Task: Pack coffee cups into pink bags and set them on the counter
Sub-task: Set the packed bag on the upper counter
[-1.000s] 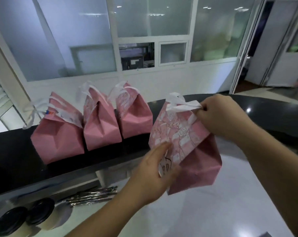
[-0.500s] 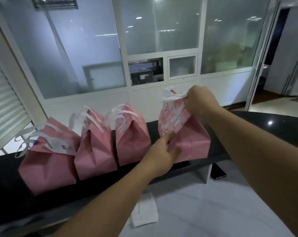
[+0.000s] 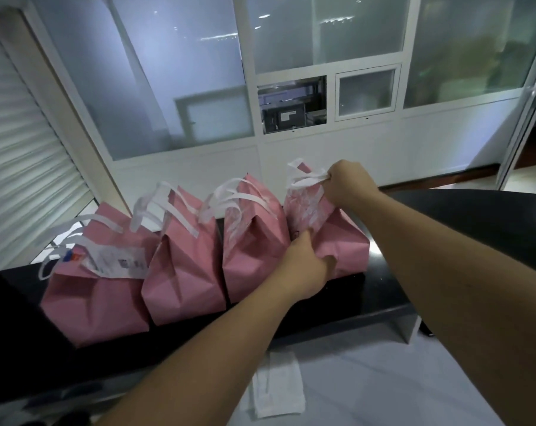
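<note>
Several pink paper bags with white handles stand in a row on the black raised counter [image 3: 383, 290]. The rightmost pink bag [image 3: 343, 244] is the one I hold. My right hand [image 3: 348, 182] is closed on its white handles at the top. My left hand [image 3: 303, 265] grips its lower front corner, between it and the neighbouring bag [image 3: 254, 253]. Two more bags [image 3: 183, 272] [image 3: 97, 296] stand further left, the leftmost with a receipt on it. No coffee cups are visible.
A white paper slip [image 3: 277, 384] lies on the white lower worktop [image 3: 383, 379] below the counter. Behind the counter are a white wall, frosted glass panels and a small hatch [image 3: 291, 106]. The counter curves away to the right [image 3: 491, 216].
The bag rose from over the lower worktop onto the counter and now stands beside the third bag. Both hands went with it. The view tilted up, hiding the lidded cups.
</note>
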Demonstrator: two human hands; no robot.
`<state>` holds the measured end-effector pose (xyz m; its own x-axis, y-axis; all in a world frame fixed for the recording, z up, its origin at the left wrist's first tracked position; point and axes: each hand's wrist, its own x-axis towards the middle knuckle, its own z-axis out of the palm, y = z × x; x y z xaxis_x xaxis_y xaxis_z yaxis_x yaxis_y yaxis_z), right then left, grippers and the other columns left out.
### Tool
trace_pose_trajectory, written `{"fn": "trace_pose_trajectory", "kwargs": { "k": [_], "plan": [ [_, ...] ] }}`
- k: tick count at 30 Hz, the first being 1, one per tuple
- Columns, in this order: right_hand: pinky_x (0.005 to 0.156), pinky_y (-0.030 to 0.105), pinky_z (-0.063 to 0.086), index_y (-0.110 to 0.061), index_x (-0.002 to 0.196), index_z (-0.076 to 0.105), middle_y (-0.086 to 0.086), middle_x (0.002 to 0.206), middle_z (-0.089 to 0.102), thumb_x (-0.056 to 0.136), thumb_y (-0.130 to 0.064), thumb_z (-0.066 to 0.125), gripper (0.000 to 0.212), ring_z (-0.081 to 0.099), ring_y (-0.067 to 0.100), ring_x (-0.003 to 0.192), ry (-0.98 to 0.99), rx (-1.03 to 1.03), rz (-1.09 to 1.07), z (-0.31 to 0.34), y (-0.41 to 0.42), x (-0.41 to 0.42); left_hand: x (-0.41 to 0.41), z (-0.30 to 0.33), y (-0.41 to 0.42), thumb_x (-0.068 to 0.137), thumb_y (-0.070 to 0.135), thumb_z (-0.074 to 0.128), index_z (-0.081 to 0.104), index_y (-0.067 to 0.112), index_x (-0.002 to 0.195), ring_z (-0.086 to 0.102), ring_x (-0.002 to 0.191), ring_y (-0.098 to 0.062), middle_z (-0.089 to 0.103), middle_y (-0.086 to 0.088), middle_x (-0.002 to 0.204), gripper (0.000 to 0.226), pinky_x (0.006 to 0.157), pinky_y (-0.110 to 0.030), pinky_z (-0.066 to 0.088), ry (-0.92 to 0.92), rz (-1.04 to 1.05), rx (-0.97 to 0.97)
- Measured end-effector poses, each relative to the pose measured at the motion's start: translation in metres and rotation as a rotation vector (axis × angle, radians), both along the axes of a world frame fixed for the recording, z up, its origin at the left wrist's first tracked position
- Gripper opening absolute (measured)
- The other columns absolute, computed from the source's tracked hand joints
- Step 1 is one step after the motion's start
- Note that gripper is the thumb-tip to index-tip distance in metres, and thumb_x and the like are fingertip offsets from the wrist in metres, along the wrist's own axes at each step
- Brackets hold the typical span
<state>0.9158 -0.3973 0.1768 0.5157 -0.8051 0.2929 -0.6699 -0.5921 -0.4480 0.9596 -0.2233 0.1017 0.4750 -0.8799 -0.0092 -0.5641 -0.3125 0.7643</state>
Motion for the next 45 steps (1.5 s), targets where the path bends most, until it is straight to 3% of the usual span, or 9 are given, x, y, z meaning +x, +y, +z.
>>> {"fn": "trace_pose_trajectory", "kwargs": {
  "k": [4,9,13,17,19,22,27,33,45],
  "plan": [
    [0.064,0.032,0.042,0.0,0.082,0.063,0.016,0.082,0.064,0.095,-0.019,0.054,0.025,0.059,0.035,0.077,-0.003,0.073,0.008,-0.003,-0.008,0.001,0.002,-0.001,0.0,0.099,0.039,0.063,0.022,0.023,0.164,0.044,0.145,-0.025,0.035,-0.002,0.166,0.079,0.101,-0.024,0.037,0.0,0.001,0.046],
    [0.065,0.037,0.049,-0.003,0.082,0.066,0.012,0.078,0.066,0.097,-0.047,0.055,0.048,0.064,0.035,0.079,0.053,0.055,0.049,0.002,0.001,-0.013,0.002,0.002,0.015,0.096,0.038,0.064,0.026,0.027,0.163,0.056,0.125,-0.016,0.043,0.001,0.161,0.078,0.087,-0.021,0.041,0.037,0.01,0.037],
    [0.073,0.04,0.054,-0.008,0.111,0.063,0.011,0.097,0.068,0.098,-0.047,0.052,0.042,0.062,0.032,0.087,0.054,-0.09,0.059,0.001,0.03,-0.039,-0.005,0.004,0.04,0.091,0.041,0.067,0.039,0.033,0.155,0.053,0.098,0.0,0.054,0.008,0.149,0.07,0.07,-0.011,0.038,0.035,0.012,-0.006],
    [0.073,0.041,0.056,-0.014,0.114,0.062,0.004,0.1,0.07,0.096,-0.038,0.053,0.031,0.063,0.024,0.085,0.052,-0.138,0.133,-0.007,0.079,-0.075,-0.013,0.006,0.072,0.091,0.042,0.069,0.044,0.029,0.152,0.055,0.101,-0.002,0.057,0.01,0.143,0.067,0.078,-0.017,0.041,-0.035,0.01,-0.016],
    [0.076,0.045,0.058,-0.018,0.111,0.061,0.003,0.099,0.069,0.095,-0.039,0.052,0.028,0.063,0.023,0.084,0.036,-0.108,0.151,-0.016,0.109,-0.095,-0.017,0.008,0.089,0.091,0.043,0.067,0.042,0.027,0.153,0.057,0.114,-0.011,0.054,0.006,0.147,0.069,0.09,-0.026,0.047,-0.1,0.009,0.015],
    [0.082,0.046,0.058,-0.022,0.129,0.054,0.0,0.113,0.067,0.096,-0.045,0.053,0.04,0.065,0.024,0.098,0.053,-0.081,0.145,-0.04,0.154,-0.127,-0.026,0.005,0.118,0.092,0.044,0.064,0.04,0.026,0.156,0.051,0.136,-0.02,0.047,0.002,0.156,0.071,0.111,-0.041,0.046,-0.249,-0.016,0.023],
    [0.081,0.042,0.052,-0.028,0.132,0.047,0.002,0.118,0.065,0.095,-0.047,0.054,0.042,0.059,0.029,0.106,0.079,0.015,0.049,-0.097,0.232,-0.176,-0.047,-0.029,0.172,0.091,0.052,0.059,0.04,0.03,0.154,0.046,0.136,-0.021,0.045,0.006,0.152,0.069,0.108,-0.044,0.045,-0.451,-0.084,0.095],
    [0.098,0.043,0.048,-0.028,0.153,0.031,-0.001,0.144,0.052,0.098,-0.053,0.051,0.064,0.045,0.029,0.129,0.219,-0.023,-0.113,-0.152,0.329,-0.231,-0.077,-0.078,0.226,0.092,0.054,0.054,0.038,0.03,0.152,0.045,0.135,-0.026,0.045,0.004,0.152,0.067,0.104,-0.044,0.045,-0.636,-0.206,0.163],
    [0.117,0.048,0.036,-0.032,0.157,0.025,-0.002,0.16,0.036,0.099,-0.057,0.046,0.066,0.03,0.025,0.146,0.291,0.188,-0.509,-0.192,0.501,-0.371,-0.215,-0.134,0.308,0.093,0.061,0.048,0.035,0.028,0.155,0.046,0.137,-0.024,0.044,0.003,0.154,0.071,0.104,-0.043,0.043,-0.667,-0.639,0.093]
  ]
}}
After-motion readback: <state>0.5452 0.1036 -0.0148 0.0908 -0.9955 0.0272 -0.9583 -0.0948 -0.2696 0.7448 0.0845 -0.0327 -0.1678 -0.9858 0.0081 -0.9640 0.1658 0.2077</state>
